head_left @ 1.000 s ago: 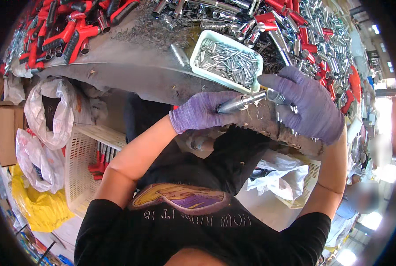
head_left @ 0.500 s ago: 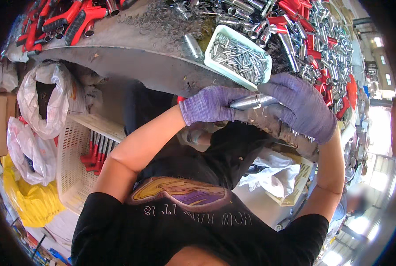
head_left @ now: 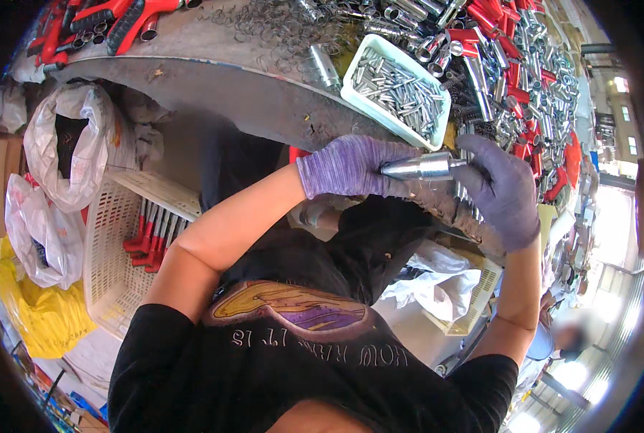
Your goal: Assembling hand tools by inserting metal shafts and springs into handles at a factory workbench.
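My left hand (head_left: 351,167), in a purple knit glove, is closed around a shiny silver metal tube (head_left: 424,167) that lies sideways, its narrower end in my fingers. At the other end of the tube is my right hand (head_left: 501,193), gloved in the same purple. Its thumb and bent forefinger close in on the tube's tip, with a gap between them behind it. What the remaining right fingers do is partly hidden. Just beyond both hands, a pale green tray (head_left: 347,92) full of small silver pins (head_left: 397,90) rests on the bench.
The workbench (head_left: 213,90) curves across in front, with loose wire springs (head_left: 260,36) on it. Metal tubes and red parts (head_left: 513,86) are heaped at right. Red-and-black handles (head_left: 130,25) lie far left. Below stand a white crate (head_left: 109,267) and plastic bags (head_left: 69,195).
My right hand has drawn back from over the tube to its tip, its thumb and forefinger now spread wider. More of the tube shows. My left hand keeps its hold.
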Motion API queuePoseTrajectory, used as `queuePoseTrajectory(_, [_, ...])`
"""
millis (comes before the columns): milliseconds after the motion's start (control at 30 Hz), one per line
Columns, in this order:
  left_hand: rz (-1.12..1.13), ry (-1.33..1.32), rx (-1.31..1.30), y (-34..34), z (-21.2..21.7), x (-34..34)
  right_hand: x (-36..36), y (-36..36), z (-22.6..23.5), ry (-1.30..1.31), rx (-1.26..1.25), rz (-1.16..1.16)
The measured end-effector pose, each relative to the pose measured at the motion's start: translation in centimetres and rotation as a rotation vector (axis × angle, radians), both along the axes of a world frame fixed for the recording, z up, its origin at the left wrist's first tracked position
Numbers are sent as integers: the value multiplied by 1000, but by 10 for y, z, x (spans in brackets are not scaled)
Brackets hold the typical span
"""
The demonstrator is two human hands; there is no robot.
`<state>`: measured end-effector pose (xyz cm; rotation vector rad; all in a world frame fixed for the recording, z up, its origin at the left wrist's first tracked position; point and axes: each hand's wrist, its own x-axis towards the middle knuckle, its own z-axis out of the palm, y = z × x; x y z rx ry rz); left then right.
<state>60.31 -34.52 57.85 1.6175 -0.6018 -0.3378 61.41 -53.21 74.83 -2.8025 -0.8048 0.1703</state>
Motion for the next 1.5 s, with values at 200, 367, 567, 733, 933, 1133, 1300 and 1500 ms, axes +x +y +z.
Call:
queuePoseTrajectory(200, [-7,-67,-22,-1,-4,0,1,-9,-3,46,-227,107])
queuePoseTrajectory(367, [-12,-5,-36,1,0,0,6,-6,-5,27,-72,94])
queuePoseTrajectory(567, [-18,-90,49,3,1,-2,6,-6,-28,-25,-5,326])
queuePoseTrajectory(733, [24,-220,73,1,-6,-3,2,3,-42,63,46,173])
queuePoseTrajectory(933, [-331,260,-116,13,40,-22,-23,-1,-34,-48,355,196])
queuePoseTrajectory(1133, [-444,138,-392,-6,34,-55,-39,15,6,6,351,479])
queuePoseTrajectory(1300, [169,-371,222,-11,35,-56,-49,0,-28,-86,220,10])
queuePoseTrajectory(1500, [184,113,-273,0,13,-82,-52,-13,-51,80,634,101])
